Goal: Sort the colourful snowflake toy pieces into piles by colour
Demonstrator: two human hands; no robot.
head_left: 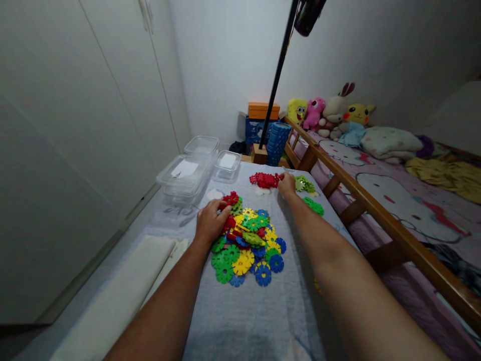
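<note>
Seemingly part-sorted by colour, with red pile [264, 180] at right hand [287, 185], green piles [313, 205] apart, mixed pile [244, 261] remaining at left hand [211, 219], both grips impossible to tell.

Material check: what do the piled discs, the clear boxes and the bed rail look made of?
Piled discs: probably plastic, bright solid colours, clean-cut notches; sheen unclear.
Clear boxes: likely smooth plastic, since the walls are see-through.
Bed rail: apparently varnished wood, brown with a glossy highlight.
</note>
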